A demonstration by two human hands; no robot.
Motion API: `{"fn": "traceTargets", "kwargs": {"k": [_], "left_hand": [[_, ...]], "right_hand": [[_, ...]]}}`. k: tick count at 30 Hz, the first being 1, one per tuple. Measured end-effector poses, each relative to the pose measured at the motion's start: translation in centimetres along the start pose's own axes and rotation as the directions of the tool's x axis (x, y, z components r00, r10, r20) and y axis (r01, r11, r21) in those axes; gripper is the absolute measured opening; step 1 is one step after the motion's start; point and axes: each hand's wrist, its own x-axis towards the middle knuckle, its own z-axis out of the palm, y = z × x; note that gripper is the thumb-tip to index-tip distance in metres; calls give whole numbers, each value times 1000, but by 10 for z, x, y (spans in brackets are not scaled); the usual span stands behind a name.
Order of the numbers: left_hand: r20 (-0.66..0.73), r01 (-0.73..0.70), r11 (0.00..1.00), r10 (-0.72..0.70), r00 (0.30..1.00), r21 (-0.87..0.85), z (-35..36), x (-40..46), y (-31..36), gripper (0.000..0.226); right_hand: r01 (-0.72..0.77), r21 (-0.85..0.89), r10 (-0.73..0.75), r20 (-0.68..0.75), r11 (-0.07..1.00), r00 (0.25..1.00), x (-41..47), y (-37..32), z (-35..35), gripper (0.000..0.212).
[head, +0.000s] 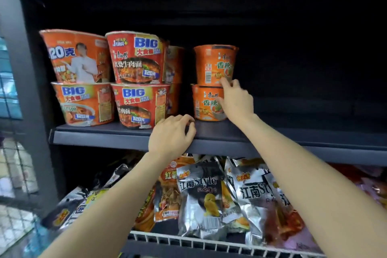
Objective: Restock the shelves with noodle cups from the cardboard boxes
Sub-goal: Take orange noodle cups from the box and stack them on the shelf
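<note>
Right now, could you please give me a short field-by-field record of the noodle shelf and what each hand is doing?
shelf: dark shelf, right part bare
big bowls: red bowls stacked two high at left
small cups: two orange cups, top cup on bottom cup
right hand: right hand against the small stack, fingers at the seam between the cups
left hand: left hand resting on the shelf edge, holding nothing
below: snack bags
</note>
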Motion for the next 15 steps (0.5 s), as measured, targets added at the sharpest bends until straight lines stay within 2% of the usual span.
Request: {"fn": "traceTargets", "kwargs": {"k": [4,9,12,15], "left_hand": [[-40,-38,999,39,998,25,4,-2,-4,54],[-84,-41,999,43,996,16,2,-3,-4,50],[-103,-26,1000,26,994,0,-2,-4,-1,46],[-181,-7,1000,7,983,-1,-12,-11,7,32]], "right_hand": [[-26,-100,41,143,995,989,31,-12,18,66],[-76,38,67,206,996,976,30,-14,29,64],[-45,222,18,122,974,992,-2,-12,9,56],[65,318,-60,-26,946,998,-58,-14,-17,40]]}}
